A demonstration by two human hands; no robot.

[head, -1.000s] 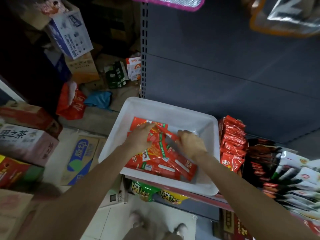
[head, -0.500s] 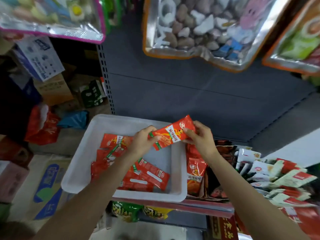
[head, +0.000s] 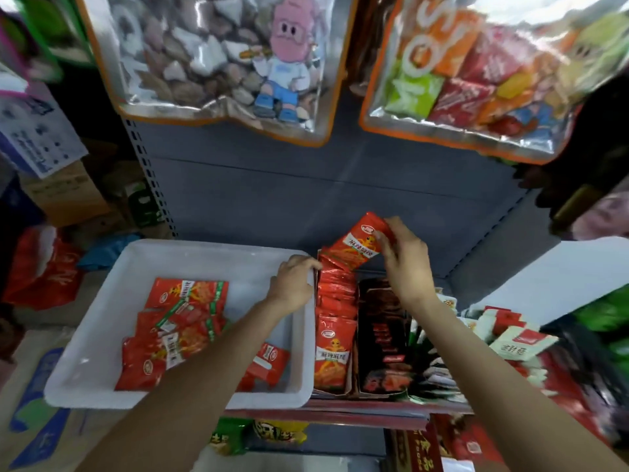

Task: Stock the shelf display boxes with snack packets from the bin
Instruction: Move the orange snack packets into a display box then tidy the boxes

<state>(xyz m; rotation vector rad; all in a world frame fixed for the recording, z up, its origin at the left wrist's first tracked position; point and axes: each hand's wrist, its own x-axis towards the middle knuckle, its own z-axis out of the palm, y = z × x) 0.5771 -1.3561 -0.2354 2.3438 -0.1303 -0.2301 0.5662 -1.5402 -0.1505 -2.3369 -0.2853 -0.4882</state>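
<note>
A white plastic bin sits on the shelf edge with several red snack packets lying loose inside. Right of it stands a narrow display box filled with upright red packets of the same kind. My right hand pinches one red packet by its top corner, tilted over the back end of that row. My left hand rests at the bin's right rim, fingers curled against the back of the packet row.
A second display box with dark packets stands right of the red one, then white and green packets. Large clear snack bags hang overhead against the grey back panel. Cardboard cartons pile up on the left.
Both hands lifted one red packet out of the bin and carried it right. Now only my right hand holds it, over the display box; my left hand dropped to the bin's rim.
</note>
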